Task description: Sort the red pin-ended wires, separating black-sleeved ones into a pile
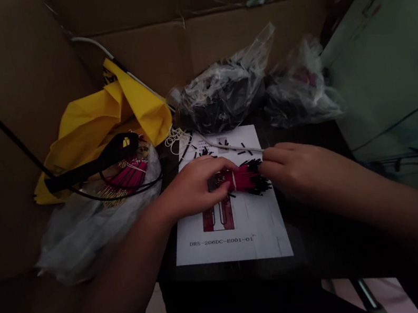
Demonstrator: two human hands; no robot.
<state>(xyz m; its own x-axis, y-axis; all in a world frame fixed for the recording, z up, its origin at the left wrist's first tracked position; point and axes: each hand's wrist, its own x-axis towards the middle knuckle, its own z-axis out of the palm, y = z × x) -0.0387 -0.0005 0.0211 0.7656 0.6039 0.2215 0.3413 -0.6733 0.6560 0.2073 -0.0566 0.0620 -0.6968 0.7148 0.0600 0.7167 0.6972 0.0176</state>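
Forearms [132, 271] nearest, left hand [200, 184] grips the red wire bundle [241, 179] mid-frame, right hand [289, 167] at its black-tipped end, can't tell if gripping; most tips look covered, loose black pieces [205, 152] on the sheet [261, 228] apparently left over.

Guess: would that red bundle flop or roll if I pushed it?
The red bundle probably stays together, since a pale band wraps it. Its roundish shape might let it roll. Its strands look straight, so it may be fairly stiff.
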